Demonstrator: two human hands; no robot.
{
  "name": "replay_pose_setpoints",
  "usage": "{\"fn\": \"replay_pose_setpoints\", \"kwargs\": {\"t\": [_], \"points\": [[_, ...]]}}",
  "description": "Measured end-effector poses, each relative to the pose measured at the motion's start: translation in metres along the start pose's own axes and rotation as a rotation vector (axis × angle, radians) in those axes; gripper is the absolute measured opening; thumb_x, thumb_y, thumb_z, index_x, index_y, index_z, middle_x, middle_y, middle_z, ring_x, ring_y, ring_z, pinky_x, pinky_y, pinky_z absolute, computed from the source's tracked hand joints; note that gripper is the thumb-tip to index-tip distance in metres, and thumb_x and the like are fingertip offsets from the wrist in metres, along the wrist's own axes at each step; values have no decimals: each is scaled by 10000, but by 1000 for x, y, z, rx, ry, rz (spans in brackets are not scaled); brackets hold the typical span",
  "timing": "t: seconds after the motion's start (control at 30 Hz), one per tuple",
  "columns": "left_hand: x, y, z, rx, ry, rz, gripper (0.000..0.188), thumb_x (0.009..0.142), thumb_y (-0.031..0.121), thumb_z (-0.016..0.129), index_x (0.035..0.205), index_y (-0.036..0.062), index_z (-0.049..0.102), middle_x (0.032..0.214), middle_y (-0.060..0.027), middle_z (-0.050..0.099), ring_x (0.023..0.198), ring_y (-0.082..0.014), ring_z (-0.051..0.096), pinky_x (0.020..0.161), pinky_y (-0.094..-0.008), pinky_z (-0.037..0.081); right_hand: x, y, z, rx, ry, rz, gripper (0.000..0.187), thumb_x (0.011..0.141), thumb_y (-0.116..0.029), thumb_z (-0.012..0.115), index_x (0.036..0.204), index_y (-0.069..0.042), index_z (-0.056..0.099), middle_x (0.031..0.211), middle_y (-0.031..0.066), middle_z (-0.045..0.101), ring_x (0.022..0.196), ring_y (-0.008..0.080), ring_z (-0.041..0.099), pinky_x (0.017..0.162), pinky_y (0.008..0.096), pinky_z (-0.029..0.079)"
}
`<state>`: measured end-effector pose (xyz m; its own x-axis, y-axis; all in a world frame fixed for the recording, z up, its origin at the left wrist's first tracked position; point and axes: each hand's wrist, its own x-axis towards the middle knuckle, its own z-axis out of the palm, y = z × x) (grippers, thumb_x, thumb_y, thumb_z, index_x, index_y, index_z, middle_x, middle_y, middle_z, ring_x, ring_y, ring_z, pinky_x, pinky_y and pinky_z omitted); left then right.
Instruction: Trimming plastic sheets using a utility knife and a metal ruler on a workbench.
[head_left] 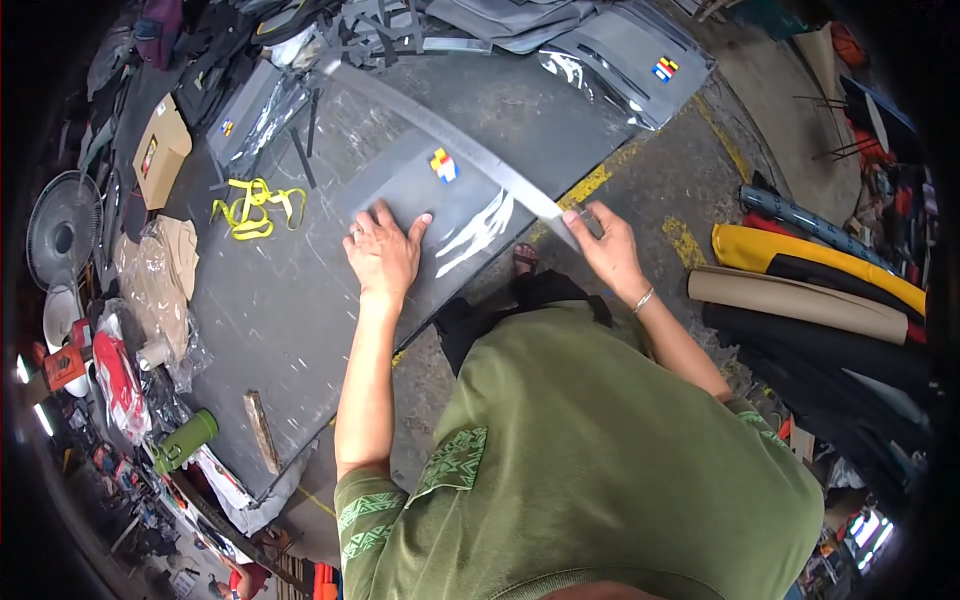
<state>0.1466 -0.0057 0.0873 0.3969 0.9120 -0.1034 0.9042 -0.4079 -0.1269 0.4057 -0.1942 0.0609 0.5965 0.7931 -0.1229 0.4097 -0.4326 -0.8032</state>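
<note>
My left hand (384,258) lies with fingers spread on the near edge of a grey fabric panel (395,180), which carries a small red, yellow and blue patch (444,166). Shiny clear plastic (478,235) runs along the panel's near right part. In my right hand (610,250), pinched between thumb and fingers, is one end of a long metal ruler (440,128). The ruler slants across the far side of the panel toward the back of the table. Whether it rests flat on the panel or is raised, I cannot tell.
The panel lies on a dark worktable (270,330). To the left are a yellow strap (258,208), a cardboard box (161,152), a fan (65,235) and a wooden stick (261,432). More grey panels (640,70) are piled at the back. Fabric rolls (800,303) stand off right.
</note>
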Motion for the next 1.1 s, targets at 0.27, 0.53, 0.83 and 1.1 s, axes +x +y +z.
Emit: {"fn": "replay_pose_setpoints", "kwargs": {"t": [0.27,0.53,0.83,1.1], "points": [[-12,-24,-8,-410,53,147,603,874,367,786,1370,83,595,1356,-143,586,1319,-347,532,1062,-518,440,13,27,-24,-10,-53,92,434,939,-440,730,919,-9,686,674,106,592,632,196,541,644,375,477],[-15,-6,37,-439,103,216,829,913,535,700,1515,20,455,1619,-171,394,1527,-362,324,1235,-559,258,-2,37,0,95,-129,118,444,983,-424,691,895,8,634,705,73,555,701,139,494,668,338,458],[-8,15,44,-545,210,118,812,963,496,659,1531,-20,396,1614,-211,373,1528,-385,304,1240,-561,244,-15,12,15,205,-286,30,364,990,-360,707,831,-51,602,732,-60,491,713,68,442,630,276,384],[2,-16,61,-574,220,38,710,1044,417,559,1552,-29,341,1615,-218,370,1541,-374,282,1256,-557,204,-27,-14,32,205,-328,40,398,986,-363,721,852,-6,606,714,-13,481,699,89,424,633,291,413]]}}
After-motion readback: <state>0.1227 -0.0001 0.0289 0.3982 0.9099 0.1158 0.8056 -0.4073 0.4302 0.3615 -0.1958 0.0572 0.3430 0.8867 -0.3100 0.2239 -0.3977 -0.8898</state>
